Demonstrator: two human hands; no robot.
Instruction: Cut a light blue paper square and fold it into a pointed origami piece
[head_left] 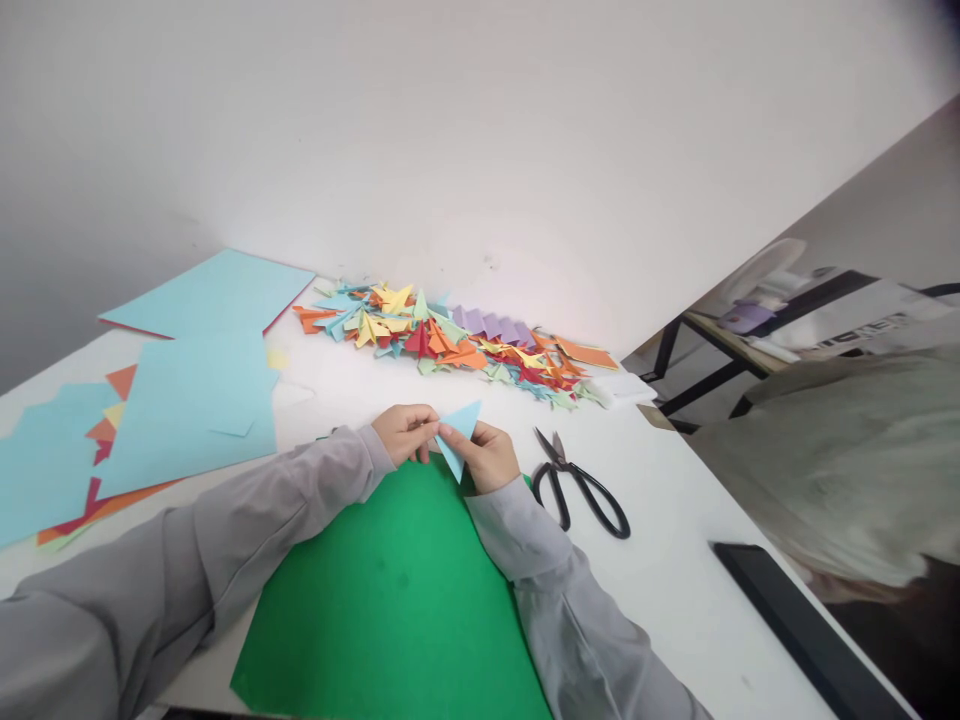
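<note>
Pinched between both hands is a small piece of folded light-blue paper point(463, 418), held just above the far edge of a green board point(397, 600). From where I stand, the left arm reaches in from the near left corner, its grey sleeve point(285, 505) slanting across the table point(664, 570), and the left hand point(405, 435) has thumb and fingers closed at the paper's left edge. Coming up from the near right, the right hand point(493, 460) lays its thumb over the front, fingers curled behind.

The paper looks like a sharp-cornered triangle, one point up to the right, another down; the thumb hides part of its face.

On the far left, large light-blue sheets point(202, 410) overlap, with orange, yellow and red scraps point(112, 410) poking out between them. Beyond the hands, a heap of colourful paper planes point(420, 335) runs along the wall point(450, 150), purple folded pieces point(495, 327) lined up behind it and orange paper point(589, 353) at its right end. Black-handled scissors point(562, 465) lie partly spread just beside the right wrist. Farther right, a flat dark slab point(802, 630) sits along the table's edge, near some greyish cloth point(847, 470).
</note>
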